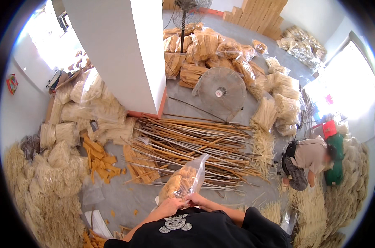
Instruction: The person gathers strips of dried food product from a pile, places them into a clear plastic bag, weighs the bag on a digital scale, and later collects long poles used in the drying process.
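Right in front of my body stands a clear plastic bag filled with orange-tan dried pieces. Its loose upper end sticks out to the far right. My left hand is closed on the near side of the bag, fingers bent against the plastic. Close beside it, my right hand pinches the gathered plastic. The fingertips of both hands are partly hidden in the folds. Just beyond the bag lies a wide heap of long thin poles, brown and pale. A flat orange-tan bundle rests left of the bag.
A round fan lies beyond the poles, near a white pillar. Filled bags are piled behind it. Loose orange pieces and pale bundles cover the left. At right, another person bends over pale sticks.
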